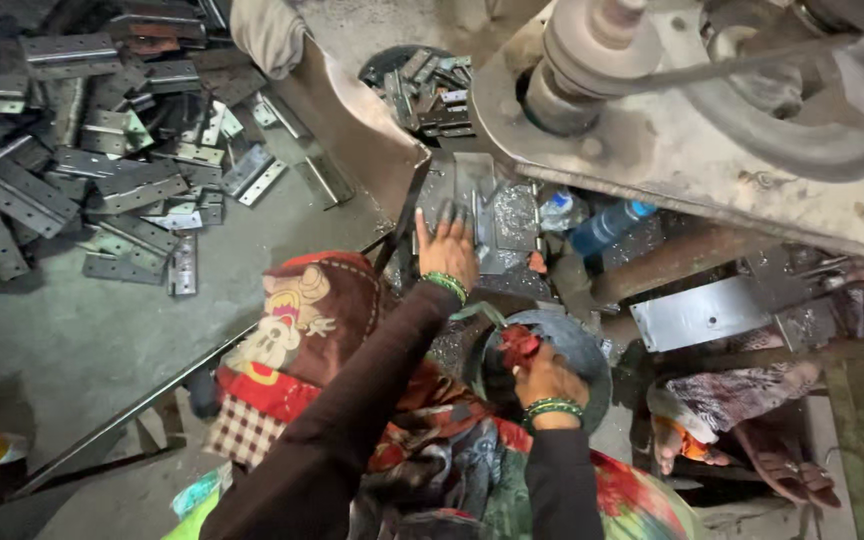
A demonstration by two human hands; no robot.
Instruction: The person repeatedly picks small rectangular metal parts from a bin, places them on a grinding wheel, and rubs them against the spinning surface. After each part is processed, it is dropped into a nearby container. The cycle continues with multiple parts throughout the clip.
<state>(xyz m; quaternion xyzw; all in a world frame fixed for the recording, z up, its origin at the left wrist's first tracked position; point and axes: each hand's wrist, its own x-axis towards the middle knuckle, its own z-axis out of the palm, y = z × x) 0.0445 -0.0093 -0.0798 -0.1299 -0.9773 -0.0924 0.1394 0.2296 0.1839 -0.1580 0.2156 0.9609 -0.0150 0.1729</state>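
Left hand (449, 245) lies open, fingers spread, on metal plates (497, 215); right hand (549, 380) grips a red cloth (518, 345).

We cannot see the right hand's (550, 382) fingertips, buried in a red cloth (518, 345); the grinding machine (712, 110) (far right) runs off frame.

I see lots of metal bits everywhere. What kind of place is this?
Probably a small metal workshop. A heap of metal hinge plates lies on the dusty floor, a big grimy machine stands overhead, and the left hand rests on shiny metal pieces.
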